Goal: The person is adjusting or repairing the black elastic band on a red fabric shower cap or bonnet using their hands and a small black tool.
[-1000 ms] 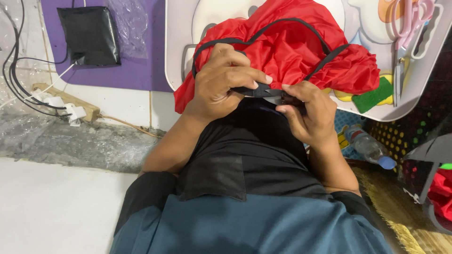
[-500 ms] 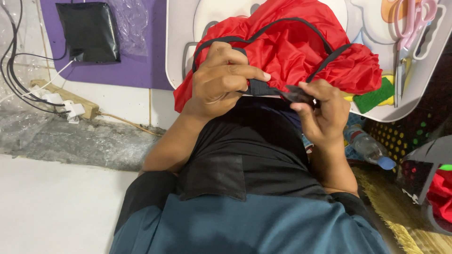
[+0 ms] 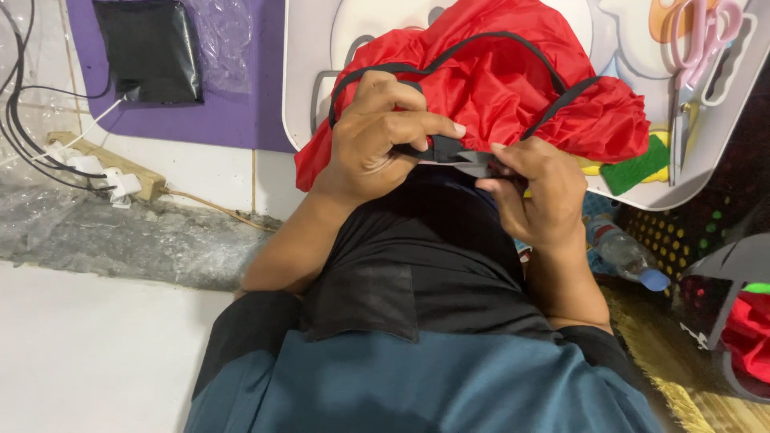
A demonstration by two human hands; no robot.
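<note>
Nearest the camera: teal and black clothing of the person, forearms rising from it toward the work.

Just above: left hand (image 3: pixel 377 136), fingers curled, thumb and forefinger pinched shut on a black strap end (image 3: pixel 437 148) at the lower edge of a red fabric bag (image 3: pixel 513 88). Right hand (image 3: pixel 537 188), fingers bent close together, tips pressed on a small dark clip or buckle piece (image 3: pixel 477 164) between both hands; exact shape too small to tell. Both grips tight, no open fingers.

Position of red fabric bag: crumpled, resting against a white tray (image 3: pixel 309 56), black strap loops lying over its top.

Progress, as a judgement: strap end gathered and brought to the clip, joining or threading apparently mid-way; bag neither folded nor flattened, strap loops loose.

Further out, right: pink-handled scissors (image 3: pixel 698 48) on the tray, green sponge block (image 3: pixel 638 164) at the bag's right edge, plastic bottle with blue cap (image 3: pixel 630 256) below, 1 further red item (image 3: pixel 750 337) at the frame edge.

Further out, left: bubble wrap (image 3: pixel 120 232) along the wall foot, power strip with white plugs and black cables (image 3: pixel 96 168), purple panel (image 3: pixel 241 88) bearing a black pouch (image 3: pixel 148 48).

In the way: loose red folds crowding the clip, thumb hiding part of it.
</note>
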